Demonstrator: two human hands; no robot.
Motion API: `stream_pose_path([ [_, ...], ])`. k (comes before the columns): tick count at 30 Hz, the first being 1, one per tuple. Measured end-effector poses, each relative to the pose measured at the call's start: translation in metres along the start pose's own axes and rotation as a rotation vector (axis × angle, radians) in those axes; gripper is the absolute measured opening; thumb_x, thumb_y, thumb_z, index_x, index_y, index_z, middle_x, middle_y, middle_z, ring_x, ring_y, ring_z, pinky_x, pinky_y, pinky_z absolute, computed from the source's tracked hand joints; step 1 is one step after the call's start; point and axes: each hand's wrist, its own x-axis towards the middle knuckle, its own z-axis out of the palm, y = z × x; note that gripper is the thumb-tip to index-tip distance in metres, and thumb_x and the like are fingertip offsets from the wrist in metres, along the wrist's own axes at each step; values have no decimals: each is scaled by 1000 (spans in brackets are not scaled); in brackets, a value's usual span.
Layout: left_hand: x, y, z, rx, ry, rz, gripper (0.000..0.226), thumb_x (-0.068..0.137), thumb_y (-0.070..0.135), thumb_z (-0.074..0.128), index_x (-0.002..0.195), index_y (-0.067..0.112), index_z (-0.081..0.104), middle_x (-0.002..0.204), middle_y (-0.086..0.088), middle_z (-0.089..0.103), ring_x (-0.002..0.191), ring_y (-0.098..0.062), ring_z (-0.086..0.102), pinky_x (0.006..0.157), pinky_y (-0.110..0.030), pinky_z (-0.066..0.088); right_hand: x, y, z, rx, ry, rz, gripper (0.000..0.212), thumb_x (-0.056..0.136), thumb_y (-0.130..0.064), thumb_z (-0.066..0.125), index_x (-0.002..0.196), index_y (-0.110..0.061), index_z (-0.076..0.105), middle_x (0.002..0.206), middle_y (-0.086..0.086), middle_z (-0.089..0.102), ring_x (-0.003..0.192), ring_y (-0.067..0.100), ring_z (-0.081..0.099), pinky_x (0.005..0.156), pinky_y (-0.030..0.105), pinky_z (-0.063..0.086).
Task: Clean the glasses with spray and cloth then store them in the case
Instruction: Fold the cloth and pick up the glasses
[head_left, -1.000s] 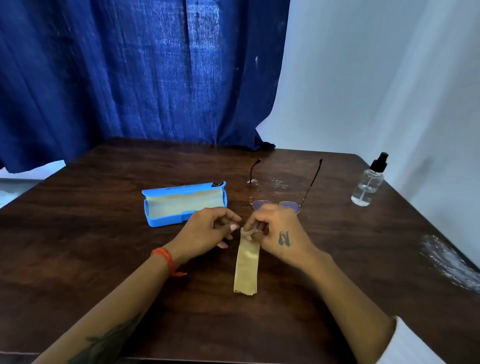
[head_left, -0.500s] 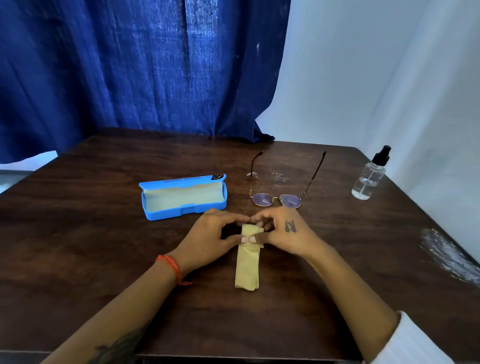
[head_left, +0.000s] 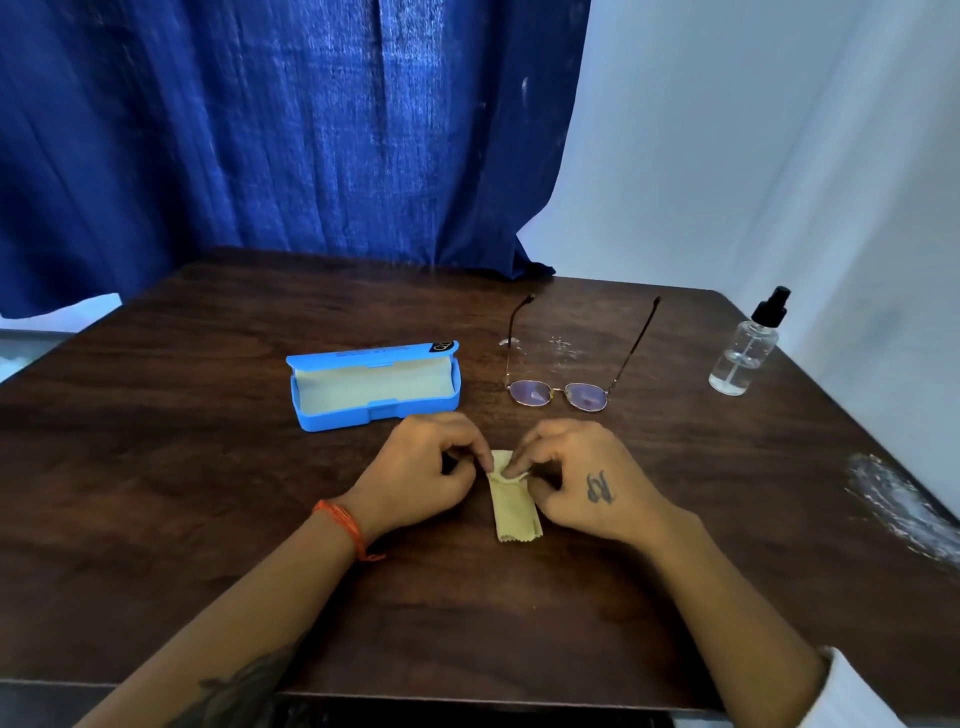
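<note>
A narrow folded yellow cloth (head_left: 514, 512) lies on the dark wooden table (head_left: 208, 493) in front of me. My left hand (head_left: 423, 475) and my right hand (head_left: 582, 478) both pinch its far end, which is folded back toward me. Behind my right hand the metal-framed glasses (head_left: 558, 392) rest with temples open, pointing away. An open blue case (head_left: 374, 387) with a pale lining sits behind my left hand. The clear spray bottle (head_left: 745, 345) with a black nozzle stands upright at the far right.
A blue curtain (head_left: 285, 130) and a white sheet (head_left: 753, 156) hang behind the table. Wet droplets (head_left: 563, 351) mark the wood between the temples. A whitish smear (head_left: 898, 506) lies near the right edge.
Both hands have drawn slightly toward me while working the cloth's far end, which is now folded over, so the cloth looks shorter. The glasses, case and bottle stay put.
</note>
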Motion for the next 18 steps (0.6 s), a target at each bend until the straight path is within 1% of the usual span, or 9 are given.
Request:
stream_pose_path([
  [3, 2, -2, 3, 35, 49, -49, 15, 78, 10, 59, 85, 21, 67, 88, 6, 64, 83, -5, 58, 70, -16, 46, 1, 4, -3, 147, 92, 91, 14, 71, -19, 67, 79, -28, 76, 84, -15, 70, 80, 1, 63, 74, 30, 53],
  [5, 2, -4, 6, 116, 63, -66, 15, 82, 20, 62, 96, 25, 64, 96, 7, 63, 91, -4, 53, 76, -16, 40, 5, 5, -3, 148, 153, 179, 15, 75, -24, 73, 89, -26, 74, 89, -12, 70, 80, 1, 62, 75, 26, 52],
  [8, 1, -8, 10, 243, -21, -110, 35, 82, 40, 57, 115, 28, 58, 113, 8, 60, 105, -9, 46, 90, -24, 35, 8, 5, 0, 223, -19, 324, 40, 74, -29, 76, 112, -21, 66, 98, -6, 68, 82, 3, 61, 71, 12, 46],
  [9, 1, -9, 10, 260, -49, -118, 37, 81, 46, 53, 115, 31, 58, 115, 10, 59, 107, -10, 45, 92, -29, 36, 8, 5, 1, 229, -64, 335, 41, 74, -28, 76, 112, -20, 66, 97, -7, 67, 80, 2, 60, 68, 8, 43],
  [11, 0, -10, 11, 220, -84, -135, 36, 76, 53, 47, 106, 38, 60, 111, 14, 61, 106, -9, 48, 93, -38, 39, 8, 5, 1, 217, -80, 314, 30, 73, -26, 77, 102, -22, 71, 90, -8, 68, 75, -1, 58, 64, 7, 42],
  [13, 0, -8, 10, 123, -80, -151, 28, 77, 51, 52, 99, 38, 63, 103, 16, 64, 101, -7, 51, 90, -36, 41, 7, 4, 0, 201, -28, 283, 17, 71, -26, 78, 86, -26, 72, 83, -10, 69, 74, 0, 59, 65, 12, 43],
  [15, 2, 0, 9, -42, -63, -176, 17, 83, 35, 60, 98, 31, 65, 98, 12, 66, 94, -1, 55, 83, -20, 41, 7, 4, 2, 133, 90, 210, 11, 70, -22, 77, 77, -25, 70, 76, -13, 64, 73, 0, 56, 66, 17, 44],
  [16, 3, 5, 8, -153, -48, -196, 16, 84, 27, 62, 99, 26, 66, 96, 8, 68, 90, 1, 57, 78, -12, 40, 7, 3, 4, 90, 173, 155, 11, 70, -19, 77, 75, -23, 69, 74, -14, 61, 71, -1, 54, 64, 15, 43],
  [18, 4, 13, 6, -318, -5, -217, 16, 83, 18, 63, 99, 19, 67, 93, 4, 68, 85, 3, 59, 71, -8, 43, 6, 2, 7, 34, 307, 41, 12, 69, -11, 76, 72, -18, 66, 76, -12, 55, 69, -3, 50, 61, 12, 41],
])
